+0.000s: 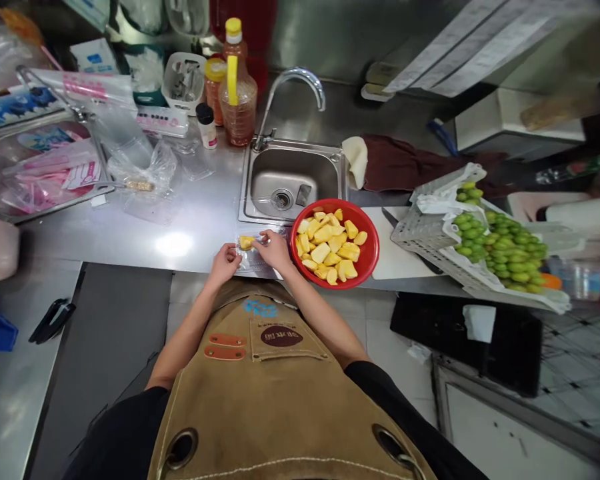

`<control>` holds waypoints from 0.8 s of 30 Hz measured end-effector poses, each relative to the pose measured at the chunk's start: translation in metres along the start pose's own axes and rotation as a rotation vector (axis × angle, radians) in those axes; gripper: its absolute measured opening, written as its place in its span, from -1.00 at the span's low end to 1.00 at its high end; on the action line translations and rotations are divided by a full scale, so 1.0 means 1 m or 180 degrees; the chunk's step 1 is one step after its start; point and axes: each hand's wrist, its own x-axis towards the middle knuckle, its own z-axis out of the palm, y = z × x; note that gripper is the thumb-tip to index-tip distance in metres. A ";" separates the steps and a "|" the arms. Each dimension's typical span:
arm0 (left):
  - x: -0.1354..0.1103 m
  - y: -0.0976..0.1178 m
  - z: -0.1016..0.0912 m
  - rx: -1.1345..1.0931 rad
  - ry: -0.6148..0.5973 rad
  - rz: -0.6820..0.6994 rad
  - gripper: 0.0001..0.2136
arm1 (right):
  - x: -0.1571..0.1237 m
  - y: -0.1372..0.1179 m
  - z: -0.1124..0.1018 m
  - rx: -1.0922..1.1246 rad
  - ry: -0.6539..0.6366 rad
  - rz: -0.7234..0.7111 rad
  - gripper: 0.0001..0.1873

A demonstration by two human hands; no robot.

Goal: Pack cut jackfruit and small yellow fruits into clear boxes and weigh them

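One yellow fruit chunk (246,243) is lying on clear plastic film (253,265) near the counter's front edge. Its long axis is staying unclear, since right-hand fingertips are meeting its 3 o'clock end. From the chunk, the left hand (225,262) is pinching the film at 7 o'clock; the right hand (275,251) is bending its fingers in from 3, and I cannot tell whether it is gripping chunk or film.

Just beyond, at 3, a red plastic basin (373,250) is holding many yellow chunks and crowding that side. Farther that way, a white cutting board (387,250) is lying before a white crate (425,230) holding green fruit (513,250). A steel sink (267,173) is sitting toward 1. Bare steel counter (130,240) is stretching toward 9, and a metal tray (97,190) is holding pink packaging (50,177) near 10.
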 end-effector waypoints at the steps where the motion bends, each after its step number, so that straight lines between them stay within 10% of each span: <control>1: 0.002 0.000 0.000 0.0032 0.0047 0.0026 -0.60 | -0.005 0.003 -0.012 0.0028 0.0117 -0.0236 -0.70; 6: 0.019 0.007 0.004 0.0355 0.0406 0.0211 -0.56 | -0.023 0.044 -0.106 -0.0213 0.1204 -0.0843 -0.67; 10: 0.026 0.009 0.011 0.0542 0.0483 0.0377 -0.63 | -0.009 0.079 -0.158 -0.0802 0.1296 -0.0691 -0.58; 24: 0.015 0.009 0.030 0.0100 0.0518 0.0188 -0.61 | 0.048 0.093 -0.180 -0.1395 0.0130 -0.1238 -0.70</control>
